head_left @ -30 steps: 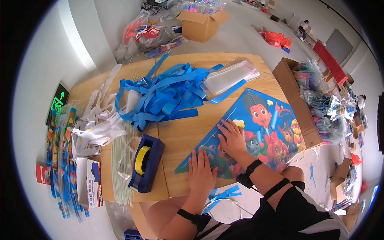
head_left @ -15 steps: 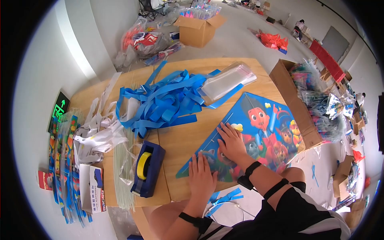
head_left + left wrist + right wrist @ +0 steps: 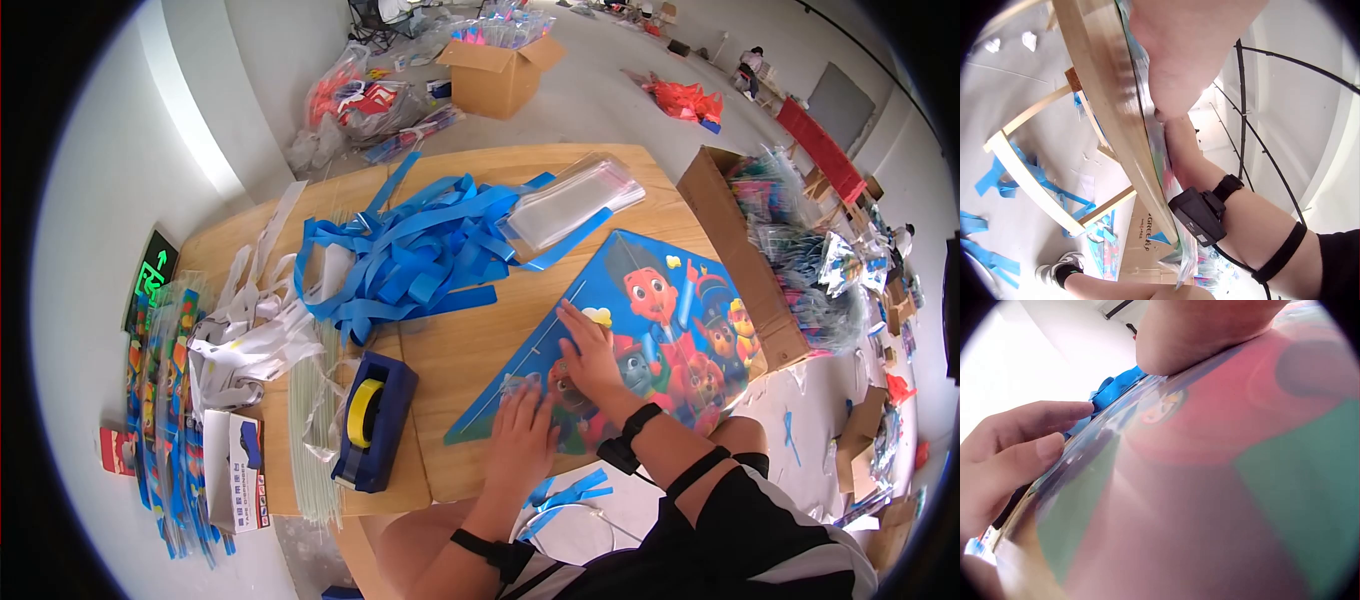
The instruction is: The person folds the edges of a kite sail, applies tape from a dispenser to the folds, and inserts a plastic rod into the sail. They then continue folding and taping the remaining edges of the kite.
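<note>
A triangular blue kite (image 3: 640, 300) printed with cartoon characters lies flat on the wooden table (image 3: 480, 340). Thin white rods run along its left edge. My right hand (image 3: 592, 365) rests on the kite's middle left, fingers stretched toward that edge. Lower down, my left hand (image 3: 520, 440) touches the kite near its left corner, fingers slightly bent. In the right wrist view the left hand (image 3: 1010, 456) hovers at the kite's edge with thumb and fingers apart, holding nothing. The heel of the right hand (image 3: 1204, 331) presses on the printed sheet there.
Blue ribbon (image 3: 420, 240) lies heaped at the back beside clear plastic sleeves (image 3: 575, 205). A tape dispenser (image 3: 375, 425), thin pale rods (image 3: 312, 440) and white strips (image 3: 250, 340) lie to the left. A full cardboard box (image 3: 740, 245) stands at the table's right.
My left hand has shifted slightly right and up along the kite, its fingers now more bent. The right hand stays in almost the same place on the kite.
</note>
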The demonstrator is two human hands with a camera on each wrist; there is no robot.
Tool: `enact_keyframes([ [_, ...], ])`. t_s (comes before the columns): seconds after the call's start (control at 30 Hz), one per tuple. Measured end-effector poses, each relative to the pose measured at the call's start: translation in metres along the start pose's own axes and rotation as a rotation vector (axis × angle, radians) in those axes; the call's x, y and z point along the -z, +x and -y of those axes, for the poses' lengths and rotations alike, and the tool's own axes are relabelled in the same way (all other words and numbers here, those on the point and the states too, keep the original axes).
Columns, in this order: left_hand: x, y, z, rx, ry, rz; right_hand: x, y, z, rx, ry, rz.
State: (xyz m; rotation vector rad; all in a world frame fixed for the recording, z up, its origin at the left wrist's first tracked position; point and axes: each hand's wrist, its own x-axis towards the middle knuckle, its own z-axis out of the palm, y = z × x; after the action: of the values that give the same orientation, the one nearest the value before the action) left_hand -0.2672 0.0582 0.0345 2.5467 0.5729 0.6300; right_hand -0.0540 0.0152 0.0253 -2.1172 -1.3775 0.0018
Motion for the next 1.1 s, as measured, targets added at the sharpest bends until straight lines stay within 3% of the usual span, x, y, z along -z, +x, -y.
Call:
enact_keyframes([
  [0.03, 0.001, 0.002, -0.001, -0.067, -0.105, -0.062, 0.004, 0.0, 0.001, -0.026, 0.182, -0.033],
  [0.07, 0.003, 0.003, -0.001, -0.066, -0.101, -0.063, 0.007, -0.004, 0.003, -0.023, 0.186, -0.034],
  [0.13, 0.004, 0.004, -0.004, -0.032, -0.261, -0.101, 0.034, -0.015, 0.03, -0.341, 1.249, -0.052],
  [0.17, 0.005, 0.005, -0.005, -0.031, -0.264, -0.098, 0.053, -0.023, 0.044, -0.345, 1.248, -0.052],
  [0.23, 0.01, 0.009, -0.007, 0.055, -0.463, -0.11, 0.099, -0.038, 0.077, -0.379, 1.85, 0.144],
  [0.27, 0.023, 0.012, -0.016, 0.049, -0.464, -0.105, 0.121, -0.046, 0.092, -0.378, 1.851, 0.136],
  [0.33, 0.071, 0.019, -0.049, 0.022, -0.688, -0.308, 0.157, -0.06, 0.12, -0.419, 1.971, 0.276],
  [0.37, 0.088, 0.017, -0.063, 0.017, -0.688, -0.292, 0.169, -0.068, 0.129, -0.422, 1.978, 0.259],
  [0.43, 0.118, 0.01, -0.09, 0.03, -0.812, -0.42, 0.189, -0.081, 0.143, -0.293, 2.074, 0.413],
  [0.83, 0.2, -0.049, -0.195, -0.252, -0.531, -0.495, 0.254, -0.157, 0.19, -0.126, 2.317, 0.68],
  [1.1, 0.218, -0.069, -0.25, -0.377, -0.372, -0.562, 0.291, -0.196, 0.197, 0.03, 2.264, 0.678],
])
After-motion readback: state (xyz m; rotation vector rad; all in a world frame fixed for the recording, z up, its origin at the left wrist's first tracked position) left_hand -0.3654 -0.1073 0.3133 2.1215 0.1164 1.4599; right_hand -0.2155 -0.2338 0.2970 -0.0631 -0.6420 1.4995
